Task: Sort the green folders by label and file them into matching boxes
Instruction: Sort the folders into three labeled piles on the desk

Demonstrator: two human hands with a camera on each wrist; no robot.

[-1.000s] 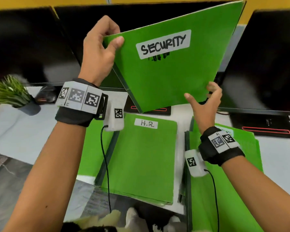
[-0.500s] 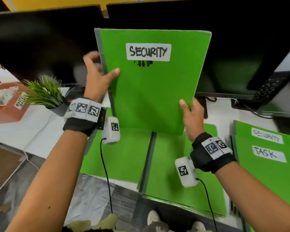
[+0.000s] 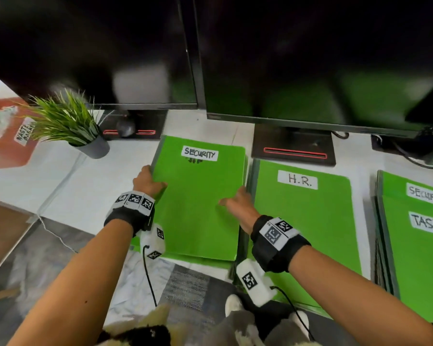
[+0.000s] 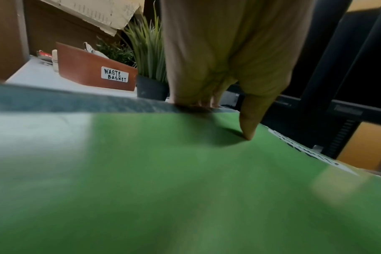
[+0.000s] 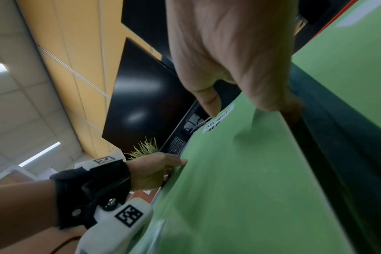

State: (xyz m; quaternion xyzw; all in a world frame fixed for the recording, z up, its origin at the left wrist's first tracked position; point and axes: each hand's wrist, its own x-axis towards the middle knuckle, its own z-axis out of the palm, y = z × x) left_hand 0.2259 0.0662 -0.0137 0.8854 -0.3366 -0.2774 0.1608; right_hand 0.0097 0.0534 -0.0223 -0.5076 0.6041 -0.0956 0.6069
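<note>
A green folder labelled SECURITY point(image 3: 198, 203) lies flat over the left pile of green folders point(image 3: 198, 262) on the white desk; whether it rests fully on the pile I cannot tell. My left hand point(image 3: 149, 181) grips its left edge, thumb on the cover and fingers curled under. In the left wrist view my left hand point(image 4: 223, 118) pinches the folder point(image 4: 185, 189). My right hand point(image 3: 235, 199) holds the right edge the same way. The right wrist view shows that right hand point(image 5: 250, 103), the folder point(image 5: 239, 180) and my left hand point(image 5: 154, 170).
A pile topped by an H.R. folder point(image 3: 303, 221) lies just right of it. Farther right is a pile with SECURITY and TASK labels point(image 3: 415, 258). Dark monitors point(image 3: 310, 58) and their stand point(image 3: 293, 148) stand behind. A potted plant point(image 3: 68, 123) and a brown waste basket point(image 3: 8, 138) are at left.
Both hands have brought the SECURITY folder down from upright in front of the monitors to flat over the left pile. My view has tilted downward.
</note>
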